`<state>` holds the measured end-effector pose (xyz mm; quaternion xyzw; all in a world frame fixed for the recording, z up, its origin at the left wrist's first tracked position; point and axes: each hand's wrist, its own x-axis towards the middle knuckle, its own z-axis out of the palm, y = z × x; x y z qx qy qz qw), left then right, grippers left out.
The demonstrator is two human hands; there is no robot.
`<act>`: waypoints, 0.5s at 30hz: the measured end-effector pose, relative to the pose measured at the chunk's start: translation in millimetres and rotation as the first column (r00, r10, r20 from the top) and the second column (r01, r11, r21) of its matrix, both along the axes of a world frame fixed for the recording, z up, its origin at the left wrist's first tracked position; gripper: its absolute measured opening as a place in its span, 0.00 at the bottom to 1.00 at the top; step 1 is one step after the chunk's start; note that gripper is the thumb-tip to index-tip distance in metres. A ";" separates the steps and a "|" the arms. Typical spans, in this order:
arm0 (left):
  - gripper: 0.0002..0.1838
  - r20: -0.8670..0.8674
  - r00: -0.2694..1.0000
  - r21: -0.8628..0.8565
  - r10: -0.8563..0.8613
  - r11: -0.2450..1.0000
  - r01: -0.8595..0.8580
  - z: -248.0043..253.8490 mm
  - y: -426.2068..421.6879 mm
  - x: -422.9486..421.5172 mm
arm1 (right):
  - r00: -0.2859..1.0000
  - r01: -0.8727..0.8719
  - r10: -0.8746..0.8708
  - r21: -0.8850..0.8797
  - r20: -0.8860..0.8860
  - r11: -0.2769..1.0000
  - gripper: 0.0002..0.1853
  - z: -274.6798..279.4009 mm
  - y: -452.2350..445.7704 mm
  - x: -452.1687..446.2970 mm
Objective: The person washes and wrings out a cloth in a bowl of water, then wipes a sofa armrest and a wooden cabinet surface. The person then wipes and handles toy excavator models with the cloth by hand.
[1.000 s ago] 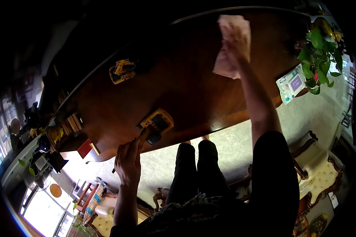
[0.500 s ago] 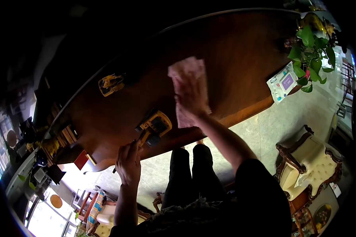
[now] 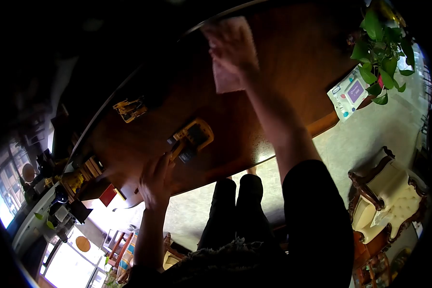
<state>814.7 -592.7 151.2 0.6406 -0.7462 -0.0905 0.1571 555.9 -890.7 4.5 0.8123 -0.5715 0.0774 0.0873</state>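
Observation:
My right hand (image 3: 233, 50) lies spread on a pink cloth (image 3: 229, 79), pressing it flat on the dark wooden table (image 3: 288, 81) near its far edge. At the near edge is my left hand (image 3: 156, 180), at the arm end of a yellow toy excavator (image 3: 197, 138); its fingers are blurred, and their hold on the arm is hard to make out. A second yellow toy vehicle (image 3: 130, 110) stands farther back on the left.
A wipes packet (image 3: 349, 92) lies at the table's right edge beside a leafy plant (image 3: 381, 53). A red box (image 3: 108, 194) and small wooden blocks (image 3: 91, 168) are at the left end. A cream armchair (image 3: 386, 204) stands on the floor at right.
The cloth and my right hand first swept left and nearer to me, then moved away to the far edge. My left hand and the toy excavator have shifted slightly away from me.

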 end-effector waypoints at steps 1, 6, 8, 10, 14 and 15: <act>0.18 0.007 1.000 0.001 -0.002 1.000 0.002 -2.7 -6.5 -2.2 | 0.994 0.046 -0.044 -0.017 0.097 0.999 0.34 -7.3 -9.6 -17.1; 0.16 0.103 0.995 -0.082 -0.007 0.997 0.016 -10.2 -52.6 -19.9 | 0.959 0.237 -0.206 -0.150 0.196 0.960 0.34 -13.5 -25.7 -104.9; 0.14 0.113 0.993 -0.114 -0.036 0.992 0.049 -9.0 -77.4 -30.8 | 0.934 0.326 -0.301 -0.113 0.194 0.938 0.34 -13.9 -6.0 -126.5; 0.13 0.123 0.990 -0.149 -0.063 0.985 0.082 -5.5 -100.9 -41.4 | 0.918 0.371 -0.347 -0.106 0.191 0.923 0.35 -19.4 20.6 -140.9; 0.14 0.133 0.989 -0.034 -0.064 0.997 0.069 -6.7 -141.4 -54.2 | 0.921 0.366 -0.350 -0.066 0.173 0.928 0.35 -16.8 91.9 -155.7; 0.14 0.143 0.987 -0.037 -0.075 0.996 0.081 -7.6 -150.3 -56.1 | 0.923 0.369 -0.356 -0.074 0.145 0.926 0.36 -18.3 110.8 -156.3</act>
